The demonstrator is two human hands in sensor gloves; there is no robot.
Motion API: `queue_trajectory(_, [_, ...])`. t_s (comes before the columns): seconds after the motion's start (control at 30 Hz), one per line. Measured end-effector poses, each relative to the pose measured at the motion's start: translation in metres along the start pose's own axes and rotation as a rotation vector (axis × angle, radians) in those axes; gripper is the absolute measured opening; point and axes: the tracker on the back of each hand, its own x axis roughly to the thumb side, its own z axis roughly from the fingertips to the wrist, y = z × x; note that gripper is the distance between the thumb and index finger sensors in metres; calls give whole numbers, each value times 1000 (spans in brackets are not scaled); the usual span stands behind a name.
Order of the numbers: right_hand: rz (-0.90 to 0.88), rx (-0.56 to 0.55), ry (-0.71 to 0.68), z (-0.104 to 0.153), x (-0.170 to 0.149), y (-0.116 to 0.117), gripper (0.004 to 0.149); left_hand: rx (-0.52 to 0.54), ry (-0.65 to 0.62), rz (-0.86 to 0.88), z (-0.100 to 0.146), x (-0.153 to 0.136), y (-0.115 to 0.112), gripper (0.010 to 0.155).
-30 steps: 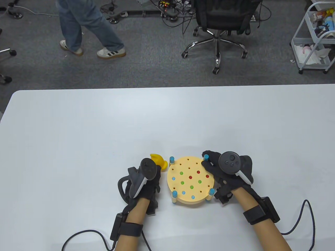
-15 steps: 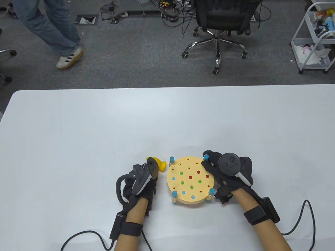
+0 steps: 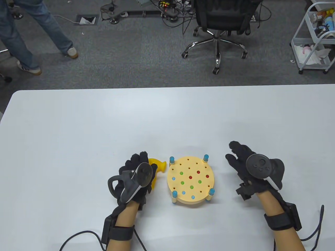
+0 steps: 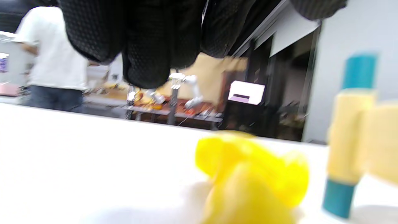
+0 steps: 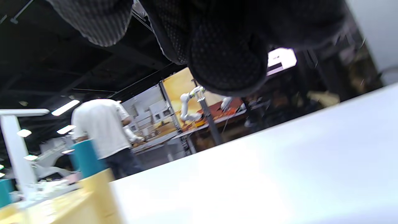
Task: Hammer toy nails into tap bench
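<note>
Hovering over the yellow toy hammer [image 3: 156, 168], the left hand [image 3: 136, 175] has its fingers spread loosely above it; whether they touch it cannot be told, and the left wrist view shows the fingertips [image 4: 146, 62] clear above the yellow plastic [image 4: 248, 180], holding nothing. The right hand [image 3: 248, 167] hangs apart to the right of the tap bench [image 3: 191, 180], fingers straight and relaxed, gripping nothing. The hammer lies on the counter [image 3: 104, 125] just left of the bench, its head near the bench's far-left blue post [image 3: 172, 159]. It looks like light, smooth, hollow plastic, likely a little slippery in a glove, so a full wrap round the handle seems the best hold. The bench is a pale round disc on short posts, probably light enough to skid under blows; coloured toy nails [image 3: 198, 172] sit about flush in its top.
</note>
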Motion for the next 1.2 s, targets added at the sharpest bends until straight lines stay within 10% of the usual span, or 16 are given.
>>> queue_trajectory(0.33, [496,133,78,27,-50,11,97,-23,44,-143,6,-17,7,80])
queue_trajectory(1.2, [469,284,-20,25,-33,59,95,-66,52,-93,3,-19,1,79])
